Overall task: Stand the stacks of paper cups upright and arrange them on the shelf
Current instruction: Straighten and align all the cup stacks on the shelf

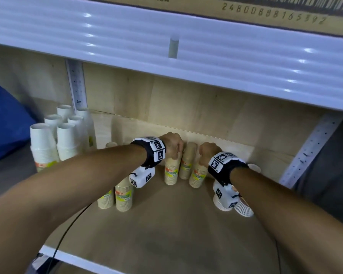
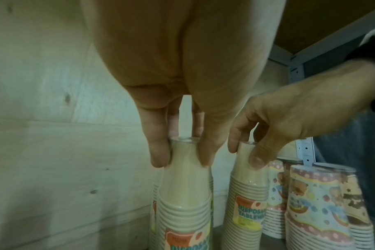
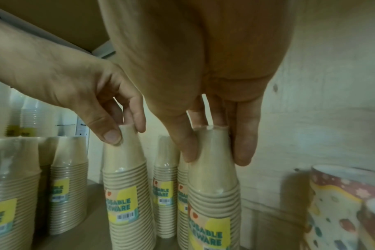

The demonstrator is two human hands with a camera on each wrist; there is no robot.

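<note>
Three tan paper-cup stacks in clear wrap stand upright, bases up, near the back of the wooden shelf [image 1: 166, 230]. My left hand [image 1: 173, 149] pinches the top of the left stack [image 1: 171, 174], fingers and thumb curled round its base [image 2: 183, 160]. Beside it, my right hand [image 1: 206, 153] grips the top of the right stack [image 1: 196, 177] in the same way [image 3: 214, 160]. Behind and between the two stands the third stack [image 1: 188, 163], touched by neither hand. In the right wrist view the left stack [image 3: 126, 194] shows a yellow label.
Two more tan stacks [image 1: 123, 196] stand at front left. Several white cup stacks [image 1: 44, 147] fill the far left. Patterned cup stacks [image 2: 317, 208] sit at the right [image 1: 245, 208]. The white upper shelf edge [image 1: 186, 62] hangs low overhead. A plywood wall [image 1: 206, 115] closes the back.
</note>
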